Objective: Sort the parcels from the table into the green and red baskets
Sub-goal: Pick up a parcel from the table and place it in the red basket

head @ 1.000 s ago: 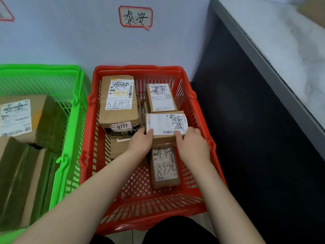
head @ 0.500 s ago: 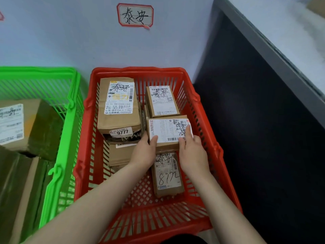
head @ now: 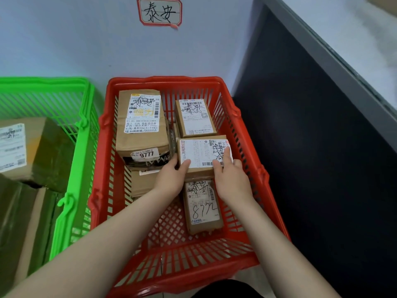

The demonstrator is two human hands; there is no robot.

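Both hands reach into the red basket (head: 261, 175) and grip a small brown parcel (head: 200, 152) with a white label. My left hand (head: 171, 178) holds its near left corner and my right hand (head: 231, 177) its near right edge. The parcel lies on top of others: a large box marked 9777 (head: 141, 127), a small box (head: 194, 118) behind it, and a parcel marked 8772 (head: 203, 208) in front. The green basket (head: 82, 134) stands to the left and holds big cardboard boxes (head: 23, 147).
A handwritten sign (head: 160, 11) hangs on the pale wall above the red basket. At the right runs a grey table edge (head: 335, 67) over a dark panel (head: 318, 160). A further brown parcel (head: 141, 183) lies under my left wrist.
The view has shifted slightly, with the baskets lower in frame. Both hands have stayed on the labelled parcel, which has settled among the others in the red basket.
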